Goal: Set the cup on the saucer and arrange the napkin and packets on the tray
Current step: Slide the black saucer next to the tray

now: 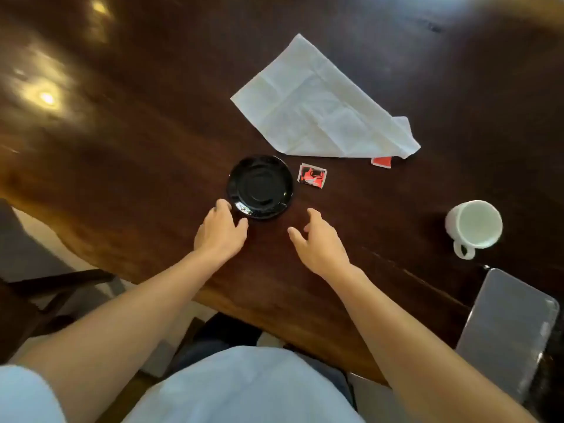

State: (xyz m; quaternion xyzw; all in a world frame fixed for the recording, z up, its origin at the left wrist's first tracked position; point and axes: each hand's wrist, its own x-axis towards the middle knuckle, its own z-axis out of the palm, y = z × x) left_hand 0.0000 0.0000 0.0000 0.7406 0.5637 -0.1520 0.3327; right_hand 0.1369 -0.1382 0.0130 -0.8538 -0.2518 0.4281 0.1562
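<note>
The left hand (221, 232) has its fingers spread, fingertips touching or nearly touching the near-left rim of the black saucer (260, 187); whether it actually pinches the rim cannot be told. The right hand (317, 244) is open and empty, hovering just to the near right of the saucer and touching nothing. The saucer looks like glazed ceramic: stiff, fairly heavy, slick and chippable, so it is best slid or lifted by its rim. Just right of the saucer lies a small red-and-white packet (312, 176), light and crinkly, probably easiest to pinch at an edge. Farther right of the saucer a second red packet (381, 162) peeks from under the corner of the white napkin (317, 108), which lies unfolded beyond the saucer; it is soft and limp, so it will likely need lifting by a corner or refolding. The white cup (473, 223) sits well to the right of the saucer, tipped toward the camera, handle nearest; it is rigid and breakable, best taken by the handle or body. No tray is clearly identifiable; a grey flat object (506, 328) lies at the far right.
</note>
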